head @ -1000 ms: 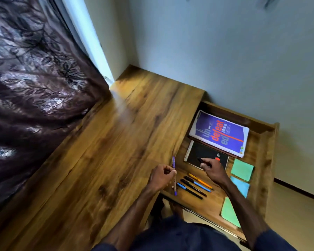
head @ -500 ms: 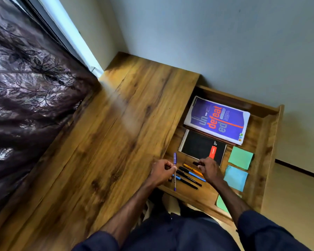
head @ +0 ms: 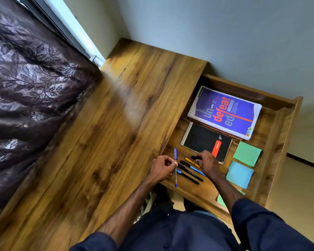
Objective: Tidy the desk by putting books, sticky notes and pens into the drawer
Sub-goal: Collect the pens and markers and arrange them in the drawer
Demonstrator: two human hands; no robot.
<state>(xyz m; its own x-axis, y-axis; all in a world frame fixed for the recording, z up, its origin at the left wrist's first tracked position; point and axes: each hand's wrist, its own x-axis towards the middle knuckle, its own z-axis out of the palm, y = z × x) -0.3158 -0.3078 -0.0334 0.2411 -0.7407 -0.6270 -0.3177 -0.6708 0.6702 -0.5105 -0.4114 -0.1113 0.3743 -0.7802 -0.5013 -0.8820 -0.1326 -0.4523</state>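
Note:
The open wooden drawer (head: 277, 127) holds a purple book (head: 225, 111), a black spiral notebook (head: 201, 140), green sticky notes (head: 246, 153), blue sticky notes (head: 239, 174) and several pens (head: 188, 173) in a row. My left hand (head: 162, 168) pinches a blue pen (head: 175, 154) above the drawer's left side. My right hand (head: 208, 163) grips a black pen (head: 194, 157) low over the row, beside an orange pen (head: 189, 160). A third green pad (head: 220, 199) is partly hidden by my right forearm.
The wooden desk top (head: 107, 142) stretches left of the drawer. A dark patterned curtain (head: 25, 96) hangs along its left side. A grey wall (head: 225, 33) stands behind desk and drawer.
My right hand has carried the black pen off the notebook down to the row of pens. My left hand still holds the blue pen in much the same place. The camera has shifted.

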